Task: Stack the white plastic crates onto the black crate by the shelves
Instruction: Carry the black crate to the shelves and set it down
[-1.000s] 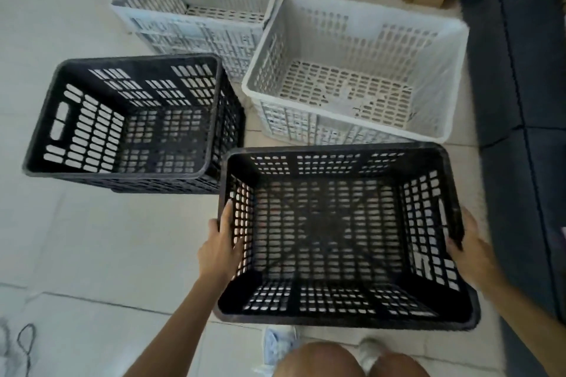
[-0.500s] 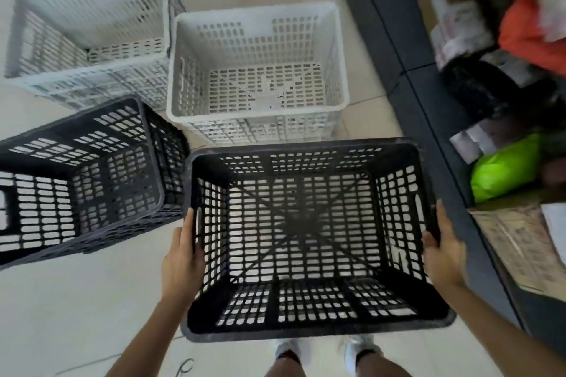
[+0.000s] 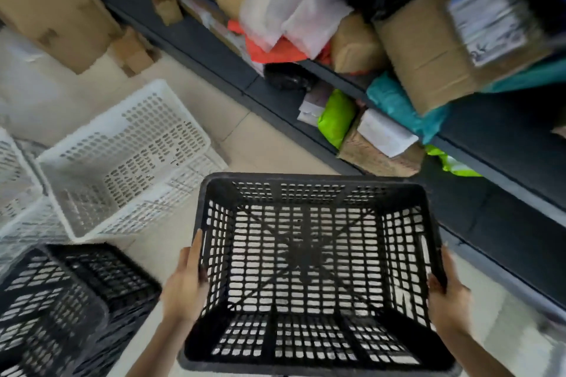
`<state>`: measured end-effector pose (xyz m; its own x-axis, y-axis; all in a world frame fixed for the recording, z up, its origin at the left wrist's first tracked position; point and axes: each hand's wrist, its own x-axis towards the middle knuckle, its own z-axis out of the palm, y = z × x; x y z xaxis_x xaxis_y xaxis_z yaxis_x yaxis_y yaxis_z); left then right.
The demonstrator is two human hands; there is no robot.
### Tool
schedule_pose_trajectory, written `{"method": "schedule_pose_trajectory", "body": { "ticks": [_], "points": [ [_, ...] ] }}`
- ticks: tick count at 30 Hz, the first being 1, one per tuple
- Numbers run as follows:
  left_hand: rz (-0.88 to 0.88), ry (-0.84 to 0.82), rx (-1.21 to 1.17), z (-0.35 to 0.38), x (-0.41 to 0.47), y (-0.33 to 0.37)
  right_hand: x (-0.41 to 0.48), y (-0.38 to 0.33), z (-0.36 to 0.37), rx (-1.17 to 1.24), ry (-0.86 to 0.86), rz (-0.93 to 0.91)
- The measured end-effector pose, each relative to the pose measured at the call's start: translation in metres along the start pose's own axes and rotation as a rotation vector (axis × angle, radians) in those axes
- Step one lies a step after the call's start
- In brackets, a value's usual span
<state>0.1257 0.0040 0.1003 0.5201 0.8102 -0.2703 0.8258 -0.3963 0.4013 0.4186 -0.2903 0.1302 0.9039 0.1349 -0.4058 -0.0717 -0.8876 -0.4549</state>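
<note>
I hold an empty black crate (image 3: 315,190) in front of me, above the pale floor and close to the dark shelves (image 3: 220,52). My left hand (image 3: 186,281) grips its left wall and my right hand (image 3: 447,300) grips its right wall. A white crate (image 3: 122,162) stands on the floor to the left, with part of a second white crate (image 3: 12,174) at the left edge. Another black crate (image 3: 70,309) sits at the lower left.
The shelves run diagonally from the top left to the right edge, packed with cardboard boxes (image 3: 428,49), white and red wrapped parcels (image 3: 284,21) and a green bag (image 3: 335,116). More cardboard boxes (image 3: 55,6) stand on the floor at the top left.
I have turned right towards the shelves with the black crate in both hands. The white crates and the other black crate have slid to the left of the view.
</note>
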Motion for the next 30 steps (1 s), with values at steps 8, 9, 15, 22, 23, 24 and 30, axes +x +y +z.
{"method": "schedule_pose_trajectory", "body": {
  "ticks": [8, 9, 15, 22, 23, 24, 30],
  "points": [
    [0.262, -0.111, -0.054, 0.070, 0.042, 0.110, -0.001, 0.110, -0.046, 0.103, 0.208, 0.255],
    [0.285, -0.121, -0.064, 0.081, 0.046, 0.124, 0.001, 0.125, -0.049, 0.101, 0.231, 0.287],
    [0.470, -0.200, -0.047, 0.161, 0.070, 0.166, 0.017, 0.190, -0.030, 0.212, 0.352, 0.405],
    [0.460, -0.255, -0.032, 0.228, 0.072, 0.177, 0.041, 0.254, 0.005, 0.265, 0.369, 0.475],
    [0.448, -0.271, -0.032, 0.234, 0.072, 0.177, 0.044, 0.256, 0.007, 0.300, 0.355, 0.480],
    [0.436, -0.288, -0.026, 0.239, 0.072, 0.176, 0.047, 0.257, 0.010, 0.326, 0.341, 0.479],
    [0.400, -0.431, 0.068, 0.246, 0.072, 0.182, 0.052, 0.301, 0.039, 0.271, 0.218, 0.516]
  ]
}}
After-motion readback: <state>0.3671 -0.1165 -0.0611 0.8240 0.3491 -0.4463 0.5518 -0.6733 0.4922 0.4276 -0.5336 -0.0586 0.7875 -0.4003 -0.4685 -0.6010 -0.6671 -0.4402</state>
